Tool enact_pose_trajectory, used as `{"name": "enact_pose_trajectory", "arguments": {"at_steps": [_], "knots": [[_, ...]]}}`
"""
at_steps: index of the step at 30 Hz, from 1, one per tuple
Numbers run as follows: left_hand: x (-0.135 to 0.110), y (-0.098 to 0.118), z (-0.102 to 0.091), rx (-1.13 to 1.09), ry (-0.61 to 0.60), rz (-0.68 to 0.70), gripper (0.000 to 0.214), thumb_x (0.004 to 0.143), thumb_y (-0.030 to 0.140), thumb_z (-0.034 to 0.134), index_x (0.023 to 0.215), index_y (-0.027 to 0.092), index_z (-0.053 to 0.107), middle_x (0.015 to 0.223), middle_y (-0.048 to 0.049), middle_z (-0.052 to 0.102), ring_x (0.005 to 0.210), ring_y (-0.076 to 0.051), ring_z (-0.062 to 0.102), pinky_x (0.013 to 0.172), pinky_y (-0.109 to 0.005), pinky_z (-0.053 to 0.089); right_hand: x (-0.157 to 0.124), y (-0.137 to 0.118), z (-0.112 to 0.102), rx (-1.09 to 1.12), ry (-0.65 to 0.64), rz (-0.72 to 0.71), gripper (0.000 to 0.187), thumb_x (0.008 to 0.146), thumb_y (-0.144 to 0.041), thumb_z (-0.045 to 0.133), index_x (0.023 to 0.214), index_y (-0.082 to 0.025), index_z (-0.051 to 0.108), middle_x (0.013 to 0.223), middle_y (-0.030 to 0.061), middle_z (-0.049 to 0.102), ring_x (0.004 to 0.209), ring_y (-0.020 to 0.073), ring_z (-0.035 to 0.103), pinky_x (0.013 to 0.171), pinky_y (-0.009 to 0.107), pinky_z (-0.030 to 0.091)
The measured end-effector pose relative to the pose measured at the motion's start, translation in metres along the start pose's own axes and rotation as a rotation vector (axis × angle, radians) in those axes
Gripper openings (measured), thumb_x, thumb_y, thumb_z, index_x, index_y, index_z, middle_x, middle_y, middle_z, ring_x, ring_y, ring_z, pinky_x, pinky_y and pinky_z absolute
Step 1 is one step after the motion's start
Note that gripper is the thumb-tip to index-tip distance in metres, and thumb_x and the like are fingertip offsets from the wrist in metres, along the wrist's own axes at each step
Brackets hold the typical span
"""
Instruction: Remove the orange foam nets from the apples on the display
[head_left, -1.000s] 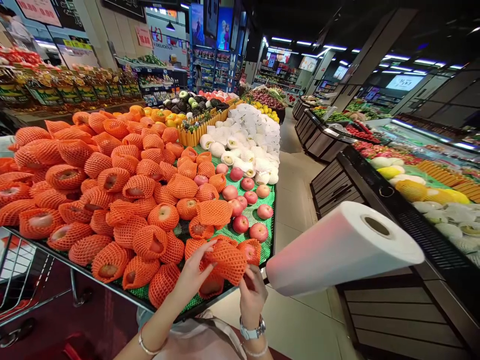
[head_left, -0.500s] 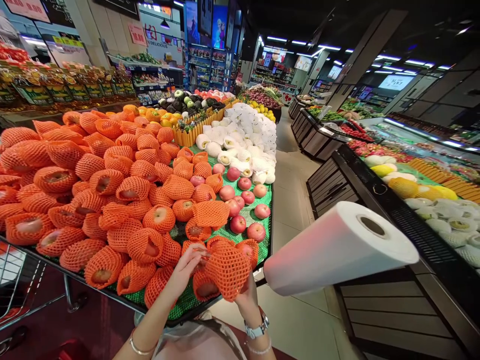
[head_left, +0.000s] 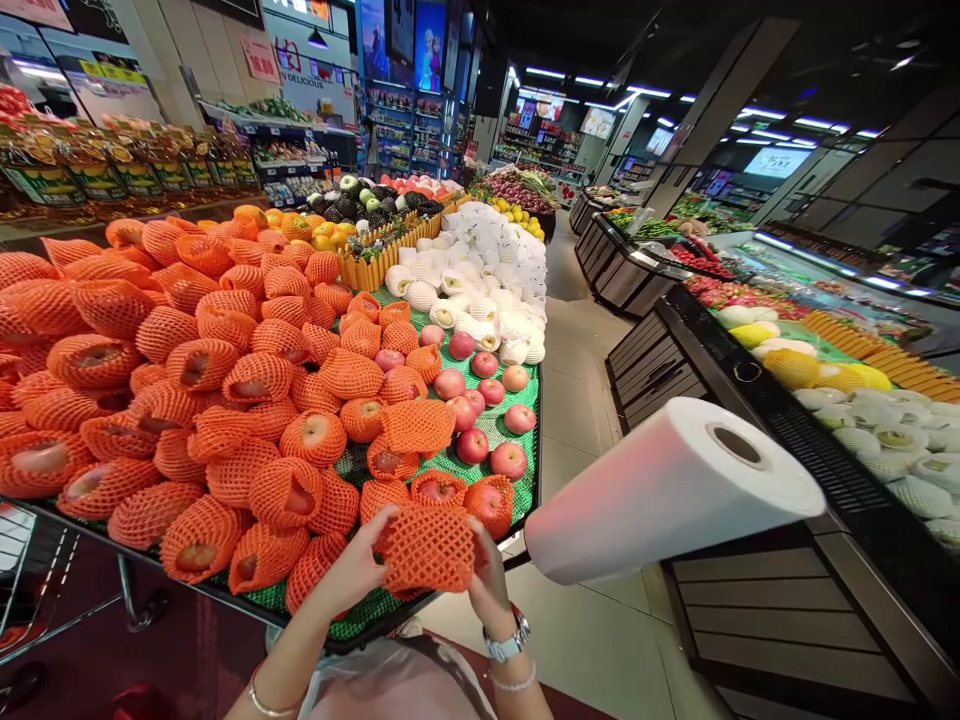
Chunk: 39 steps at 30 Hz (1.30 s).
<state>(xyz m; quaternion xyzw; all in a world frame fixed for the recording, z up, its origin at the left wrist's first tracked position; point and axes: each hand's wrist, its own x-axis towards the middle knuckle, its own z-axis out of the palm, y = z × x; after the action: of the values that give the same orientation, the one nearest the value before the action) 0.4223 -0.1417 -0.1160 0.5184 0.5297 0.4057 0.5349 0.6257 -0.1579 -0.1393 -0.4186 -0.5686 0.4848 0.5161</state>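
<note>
An orange foam net sleeve (head_left: 429, 548) is stretched wide between my two hands, above the front edge of the fruit stand. My left hand (head_left: 364, 560) grips its left end, and my right hand (head_left: 489, 578) grips its right end, with a watch on that wrist. Whether a fruit sits inside the sleeve, I cannot tell. Just beyond it lie netted apples (head_left: 489, 502) and a loose, flat foam net (head_left: 418, 427). Bare red apples (head_left: 508, 460) rest on the green mat (head_left: 525, 480) further to the right.
Netted fruit (head_left: 195, 360) piles up across the left of the stand. A big roll of clear plastic bags (head_left: 645, 500) stands at the right corner. White-netted fruit (head_left: 480, 290) lies behind. A cart (head_left: 45, 570) is at lower left, another display (head_left: 720, 360) across the aisle.
My left hand has taken hold of the sleeve's left end. The sleeve has turned from hanging upright to lying sideways, pulled wide between both hands. The view has shifted slightly.
</note>
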Motion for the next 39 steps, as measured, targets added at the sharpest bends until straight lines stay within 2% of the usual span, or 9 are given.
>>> {"name": "enact_pose_trajectory", "arguments": {"at_steps": [3, 5, 11, 16, 21, 30, 33, 36, 39], "knots": [[0.000, -0.008, -0.002, -0.006, -0.045, -0.027, 0.067, 0.062, 0.033, 0.076, 0.126, 0.023, 0.059, 0.139, -0.0137, 0.058, 0.130, -0.032, 0.052, 0.107, -0.045, 0.044, 0.000, 0.010, -0.003, -0.033, 0.128, -0.098, 0.026, 0.088, -0.032, 0.059, 0.113, -0.025, 0.064, 0.119, 0.0084, 0.067, 0.113, 0.0226, 0.064, 0.099, 0.039, 0.052], [0.000, -0.007, -0.001, 0.010, -0.040, -0.044, 0.070, 0.062, 0.036, 0.077, 0.127, 0.022, 0.056, 0.143, -0.0148, 0.054, 0.134, -0.033, 0.049, 0.109, -0.046, 0.042, 0.001, 0.012, -0.005, -0.075, 0.120, -0.133, 0.027, 0.085, -0.029, 0.063, 0.112, -0.026, 0.065, 0.120, 0.0077, 0.066, 0.114, 0.0228, 0.063, 0.101, 0.039, 0.051], [-0.005, -0.004, 0.001, 0.068, -0.091, -0.063, 0.050, 0.065, 0.040, 0.074, 0.109, 0.018, 0.065, 0.118, -0.0146, 0.070, 0.113, -0.034, 0.064, 0.102, -0.050, 0.048, 0.008, 0.003, 0.006, -0.174, -0.096, -0.162, 0.065, 0.072, -0.027, 0.079, 0.132, -0.023, 0.054, 0.140, 0.0138, 0.052, 0.133, 0.0274, 0.050, 0.110, 0.042, 0.042], [-0.003, -0.010, -0.001, 0.080, 0.140, -0.046, 0.049, 0.061, 0.039, 0.073, 0.105, 0.019, 0.066, 0.112, -0.0135, 0.073, 0.114, -0.036, 0.063, 0.101, -0.051, 0.048, 0.015, -0.005, 0.014, -0.248, -0.224, -0.159, 0.074, 0.071, -0.024, 0.079, 0.138, -0.022, 0.048, 0.148, 0.0146, 0.043, 0.141, 0.0285, 0.038, 0.115, 0.043, 0.034], [0.000, -0.006, -0.005, -0.011, 0.265, -0.061, 0.061, 0.061, 0.048, 0.074, 0.114, 0.019, 0.064, 0.120, -0.0155, 0.069, 0.124, -0.038, 0.057, 0.102, -0.049, 0.048, 0.017, -0.005, 0.013, -0.277, -0.222, -0.071, 0.081, 0.070, -0.023, 0.079, 0.142, -0.023, 0.042, 0.151, 0.0148, 0.039, 0.143, 0.0307, 0.034, 0.117, 0.047, 0.029], [-0.010, 0.001, 0.008, 0.080, 0.078, -0.108, 0.066, 0.066, 0.034, 0.068, 0.129, 0.015, 0.055, 0.139, -0.0171, 0.057, 0.133, -0.035, 0.048, 0.111, -0.047, 0.038, 0.025, -0.028, 0.021, -0.342, -0.319, -0.117, 0.073, 0.073, -0.027, 0.076, 0.136, -0.020, 0.039, 0.143, 0.0170, 0.040, 0.142, 0.0305, 0.034, 0.117, 0.045, 0.031], [-0.011, 0.016, 0.011, 0.167, -0.060, -0.019, 0.053, 0.075, 0.027, 0.060, 0.126, 0.015, 0.058, 0.136, -0.0153, 0.060, 0.131, -0.031, 0.050, 0.112, -0.045, 0.035, 0.025, -0.032, 0.020, -0.400, -0.392, -0.133, 0.079, 0.072, -0.021, 0.075, 0.138, -0.018, 0.033, 0.143, 0.0190, 0.036, 0.145, 0.0318, 0.026, 0.118, 0.047, 0.029], [-0.012, 0.031, 0.013, 0.181, -0.218, 0.088, 0.038, 0.078, 0.019, 0.054, 0.115, 0.018, 0.065, 0.125, -0.0096, 0.067, 0.118, -0.027, 0.058, 0.105, -0.039, 0.043, 0.024, -0.037, 0.020, -0.433, -0.468, -0.139, 0.085, 0.068, -0.014, 0.075, 0.139, -0.016, 0.029, 0.143, 0.0201, 0.034, 0.146, 0.0319, 0.023, 0.118, 0.048, 0.029], [-0.014, 0.034, 0.013, 0.177, -0.301, 0.061, 0.030, 0.075, 0.017, 0.055, 0.101, 0.016, 0.069, 0.110, -0.0081, 0.072, 0.095, -0.024, 0.064, 0.089, -0.035, 0.052, 0.024, -0.044, 0.021, -0.430, -0.526, -0.107, 0.085, 0.064, -0.009, 0.077, 0.137, -0.017, 0.034, 0.140, 0.0179, 0.039, 0.140, 0.0298, 0.033, 0.116, 0.044, 0.033]]}}
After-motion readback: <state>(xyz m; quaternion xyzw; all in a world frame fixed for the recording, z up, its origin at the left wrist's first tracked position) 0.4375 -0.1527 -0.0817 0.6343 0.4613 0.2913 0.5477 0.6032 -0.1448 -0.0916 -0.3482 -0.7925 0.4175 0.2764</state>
